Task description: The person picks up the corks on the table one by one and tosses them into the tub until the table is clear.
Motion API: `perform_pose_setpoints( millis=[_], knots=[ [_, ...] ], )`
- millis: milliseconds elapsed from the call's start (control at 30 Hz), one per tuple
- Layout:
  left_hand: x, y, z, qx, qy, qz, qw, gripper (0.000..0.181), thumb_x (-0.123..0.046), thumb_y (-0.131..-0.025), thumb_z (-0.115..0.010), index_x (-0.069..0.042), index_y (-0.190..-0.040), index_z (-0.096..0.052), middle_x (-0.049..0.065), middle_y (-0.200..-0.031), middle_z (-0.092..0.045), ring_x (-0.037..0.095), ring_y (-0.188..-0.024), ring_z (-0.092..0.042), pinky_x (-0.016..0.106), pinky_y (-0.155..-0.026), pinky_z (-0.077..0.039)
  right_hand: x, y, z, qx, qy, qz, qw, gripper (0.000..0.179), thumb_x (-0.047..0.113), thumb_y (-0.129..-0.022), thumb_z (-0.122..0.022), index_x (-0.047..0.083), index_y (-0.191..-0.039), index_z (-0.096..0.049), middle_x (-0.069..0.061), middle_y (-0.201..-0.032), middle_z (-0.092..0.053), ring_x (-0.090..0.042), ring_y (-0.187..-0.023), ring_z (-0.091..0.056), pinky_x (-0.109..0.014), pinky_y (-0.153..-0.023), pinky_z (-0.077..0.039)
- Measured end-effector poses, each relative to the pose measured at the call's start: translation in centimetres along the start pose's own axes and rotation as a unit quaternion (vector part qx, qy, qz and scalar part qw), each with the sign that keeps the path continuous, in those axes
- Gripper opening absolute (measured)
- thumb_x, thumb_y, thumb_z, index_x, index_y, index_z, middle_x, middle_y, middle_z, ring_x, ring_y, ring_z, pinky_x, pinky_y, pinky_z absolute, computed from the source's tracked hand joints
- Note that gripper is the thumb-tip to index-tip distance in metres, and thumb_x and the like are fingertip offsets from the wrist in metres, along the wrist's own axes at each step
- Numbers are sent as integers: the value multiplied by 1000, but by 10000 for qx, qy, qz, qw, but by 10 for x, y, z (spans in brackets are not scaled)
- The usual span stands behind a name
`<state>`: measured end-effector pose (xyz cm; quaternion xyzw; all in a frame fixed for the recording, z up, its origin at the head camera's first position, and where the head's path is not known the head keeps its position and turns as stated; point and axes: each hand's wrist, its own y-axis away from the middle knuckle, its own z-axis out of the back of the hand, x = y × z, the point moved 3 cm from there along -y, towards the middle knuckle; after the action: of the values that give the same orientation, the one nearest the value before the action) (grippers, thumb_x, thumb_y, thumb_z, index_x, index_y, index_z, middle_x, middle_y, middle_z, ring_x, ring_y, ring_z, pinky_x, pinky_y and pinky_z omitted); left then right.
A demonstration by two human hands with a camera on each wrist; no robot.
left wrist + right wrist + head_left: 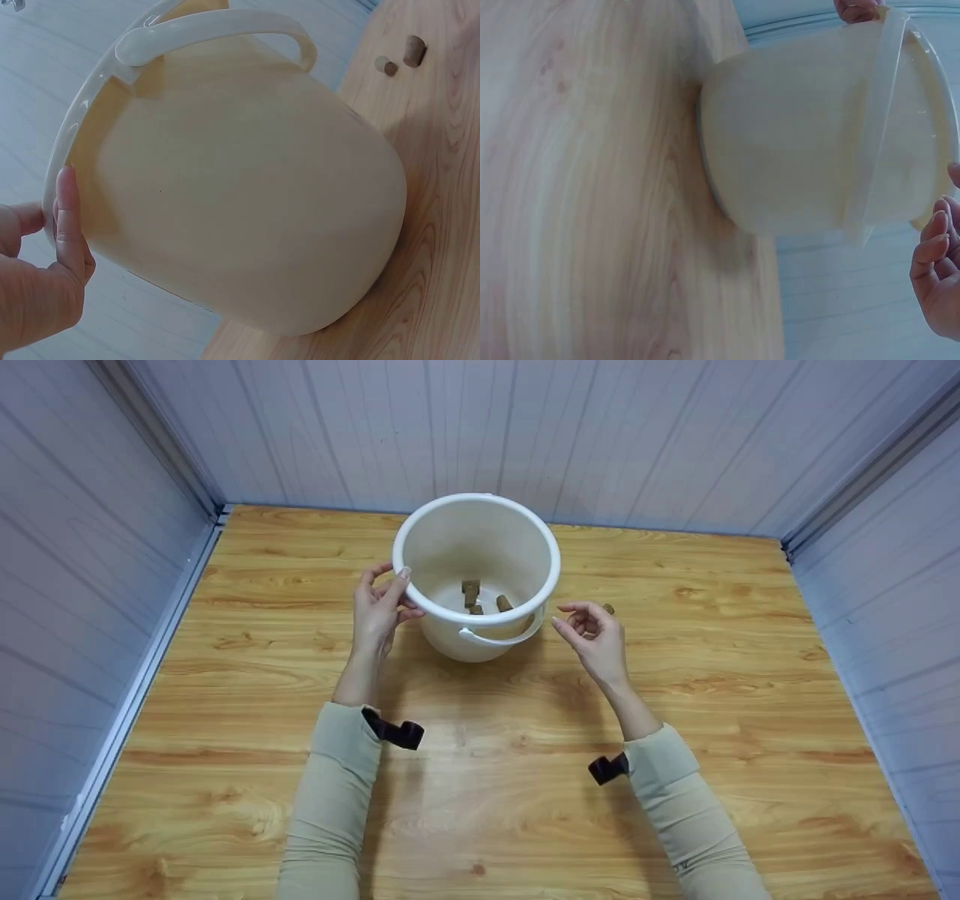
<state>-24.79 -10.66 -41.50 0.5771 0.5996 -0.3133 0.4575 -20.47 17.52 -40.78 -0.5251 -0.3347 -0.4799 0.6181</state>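
A white plastic bucket [480,637] stands upright on the wooden floor, with several brown corks [504,604] lying at its bottom. My left hand [377,604] grips the rim on its left side, thumb over the edge and fingers outside, as the left wrist view also shows. Just right of the rim is my right hand [600,641], its fingers loosely bent and thumb apart from the index finger. Nothing shows between them in the head or right wrist view. Beyond that hand a loose cork [608,608] peeks out. In the left wrist view two corks [414,51] lie on the floor beside the bucket.
The bucket's handle [510,642] hangs down at the front right. Pale panelled walls [480,427] enclose the wood-grain surface [480,802] at the back and both sides. A dark wrist camera [405,735] sits at each sleeve cuff.
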Motion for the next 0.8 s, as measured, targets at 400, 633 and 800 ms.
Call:
perform_pose_setpoints(
  millis=[400,633,800],
  knots=[
    [0,0,1,-82,-23,117,9999,38,-13,-87,-56,-3,-120,-39,9,-70,-57,13,-48,-53,23,-43,-54,-22,3,7,47,307,-435,9986,22,-1,-75,-68,-12,-93,-60,-12,-68,-53,-10,-56,-46,-12,-46,-40],
    [-1,0,0,-81,56,127,9999,36,-11,-87,-57,-3,-118,-40,11,-71,-56,13,-48,-53,24,-43,-54,-34,4,13,-6,466,-667,9967,26,-3,-74,-68,-11,-97,-59,-14,-69,-53,-11,-56,-46,-11,-46,-39],
    [0,0,0,-87,49,118,9999,35,-11,-88,-56,-3,-118,-40,8,-70,-56,13,-48,-53,24,-44,-55,-53,3,19,-132,529,-799,9953,27,-4,-73,-69,-11,-98,-60,-15,-68,-53,-11,-55,-46,-11,-45,-39]
  ],
)
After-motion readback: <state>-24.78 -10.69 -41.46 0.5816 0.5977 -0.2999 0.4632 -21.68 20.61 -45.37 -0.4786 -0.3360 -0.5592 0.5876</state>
